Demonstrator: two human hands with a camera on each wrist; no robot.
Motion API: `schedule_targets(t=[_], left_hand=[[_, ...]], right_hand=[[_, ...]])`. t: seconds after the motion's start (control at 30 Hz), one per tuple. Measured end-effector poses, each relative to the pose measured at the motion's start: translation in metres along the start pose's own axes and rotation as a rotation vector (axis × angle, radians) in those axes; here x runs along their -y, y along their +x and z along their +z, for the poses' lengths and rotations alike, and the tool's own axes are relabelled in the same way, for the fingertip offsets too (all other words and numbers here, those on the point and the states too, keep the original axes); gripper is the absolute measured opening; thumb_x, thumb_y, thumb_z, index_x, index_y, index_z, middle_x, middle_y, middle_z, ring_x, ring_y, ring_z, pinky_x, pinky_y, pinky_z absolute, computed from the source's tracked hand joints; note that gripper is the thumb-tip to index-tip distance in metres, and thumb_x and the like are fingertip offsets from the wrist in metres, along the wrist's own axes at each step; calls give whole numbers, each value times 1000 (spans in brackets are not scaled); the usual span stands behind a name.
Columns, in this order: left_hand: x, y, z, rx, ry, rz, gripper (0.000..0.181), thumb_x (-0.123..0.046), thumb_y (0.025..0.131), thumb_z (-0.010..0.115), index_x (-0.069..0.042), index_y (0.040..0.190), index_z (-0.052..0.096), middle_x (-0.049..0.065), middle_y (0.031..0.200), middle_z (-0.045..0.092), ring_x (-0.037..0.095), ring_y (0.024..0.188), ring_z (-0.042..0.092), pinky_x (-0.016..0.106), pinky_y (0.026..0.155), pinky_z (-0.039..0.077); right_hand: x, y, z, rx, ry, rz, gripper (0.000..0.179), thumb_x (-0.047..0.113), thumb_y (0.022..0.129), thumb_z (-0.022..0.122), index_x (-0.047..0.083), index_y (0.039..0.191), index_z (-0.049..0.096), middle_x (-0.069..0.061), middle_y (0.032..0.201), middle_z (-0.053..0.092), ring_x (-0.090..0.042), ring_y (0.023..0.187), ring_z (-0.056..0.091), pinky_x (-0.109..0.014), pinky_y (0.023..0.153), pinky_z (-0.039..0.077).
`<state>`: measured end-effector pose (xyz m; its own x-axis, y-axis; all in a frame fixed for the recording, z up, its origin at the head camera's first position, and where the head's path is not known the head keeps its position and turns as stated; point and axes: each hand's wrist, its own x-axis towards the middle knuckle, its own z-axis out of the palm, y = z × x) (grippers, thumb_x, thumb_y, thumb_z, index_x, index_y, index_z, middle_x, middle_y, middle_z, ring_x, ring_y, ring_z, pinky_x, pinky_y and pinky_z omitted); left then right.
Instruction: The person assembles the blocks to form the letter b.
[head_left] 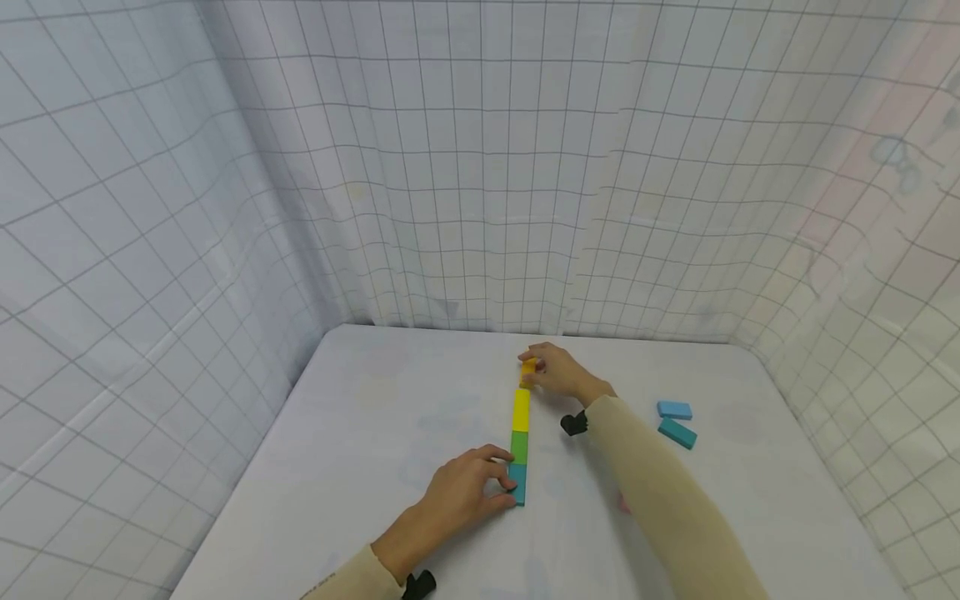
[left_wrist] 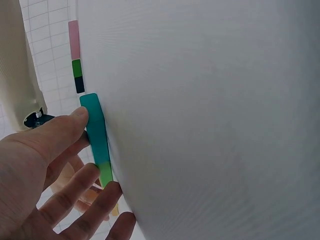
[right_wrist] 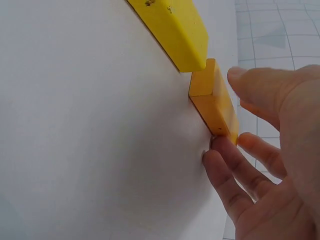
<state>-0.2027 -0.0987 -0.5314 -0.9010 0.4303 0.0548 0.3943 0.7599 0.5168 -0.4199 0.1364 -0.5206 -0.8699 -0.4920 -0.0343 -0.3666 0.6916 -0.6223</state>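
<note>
The left hand (head_left: 462, 487) touches the teal block (left_wrist: 98, 127), fingers relaxed. The right hand (head_left: 558, 372) touches the orange block (right_wrist: 211, 106); whether gripping, I cannot tell.

A small, screened-off booth (head_left: 150, 208) is shown, laid out as a single plain work station. A white-surfaced table (head_left: 337, 417) is enclosed at the back and on both sides by pale, rippled hangings (head_left: 480, 167) marked with a grid of thin dark lines, with faint pinkish and bluish patches seen on the right. The kind of building beyond cannot be told.
</note>
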Motion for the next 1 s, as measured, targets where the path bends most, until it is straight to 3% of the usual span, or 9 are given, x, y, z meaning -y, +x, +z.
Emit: schedule_targets(t=[0.07, 0.2, 0.37, 0.53, 0.7, 0.9, 1.0], left_hand=[[0, 0, 0, 0, 2, 0, 11, -32, 94, 101, -29, 101, 94, -8, 144, 81, 19, 125, 80, 42, 97, 71], [-1, 0, 0, 5, 8, -3, 12, -32, 94, 101, -29, 102, 94, -8, 144, 81, 19, 125, 81, 42, 97, 71], [-2, 1, 0, 15, 6, -12, 11, -33, 94, 101, -29, 102, 94, -8, 144, 81, 18, 125, 80, 43, 99, 71], [-1, 2, 1, 17, 10, -11, 11, -33, 94, 101, -30, 101, 94, -9, 144, 80, 18, 126, 80, 43, 99, 71], [-1, 2, 1, 14, 7, -11, 11, -33, 94, 101, -30, 102, 94, -8, 145, 80, 19, 126, 80, 43, 98, 71], [-1, 2, 1, 5, 7, -5, 11, -32, 94, 101, -28, 101, 94, -7, 144, 81, 19, 125, 80, 42, 96, 72], [-1, 2, 1, 0, 15, -3, 11, -32, 94, 102, -29, 101, 94, -7, 143, 81, 20, 125, 80, 42, 96, 72]], right_hand=[[-6, 4, 1, 3, 8, -18, 46, 15, 112, 78, 5, 156, 72, -26, 176, 54, -39, 137, 69, -53, 122, 61], [-39, 23, 12, -13, -24, -76, 43, 14, 110, 81, 7, 152, 75, -26, 171, 58, -34, 128, 74, -44, 111, 67], [-72, 44, 27, -9, -11, -79, 45, 23, 109, 84, 16, 153, 76, -16, 175, 58, -25, 128, 75, -41, 111, 67], [-69, 42, 28, -10, -1, -105, 45, 22, 108, 85, 15, 152, 77, -16, 173, 61, -26, 127, 75, -41, 111, 67], [-44, 24, 17, -2, -20, -125, 43, 17, 109, 84, 10, 151, 76, -20, 170, 62, -30, 127, 75, -41, 111, 67], [-13, 4, 3, 39, 29, -98, 43, 11, 110, 80, 5, 152, 74, -26, 172, 58, -38, 134, 73, -50, 118, 65], [-32, 12, 10, 33, 43, -160, 43, 21, 111, 83, 9, 152, 75, -20, 172, 59, -32, 135, 73, -44, 119, 64]])
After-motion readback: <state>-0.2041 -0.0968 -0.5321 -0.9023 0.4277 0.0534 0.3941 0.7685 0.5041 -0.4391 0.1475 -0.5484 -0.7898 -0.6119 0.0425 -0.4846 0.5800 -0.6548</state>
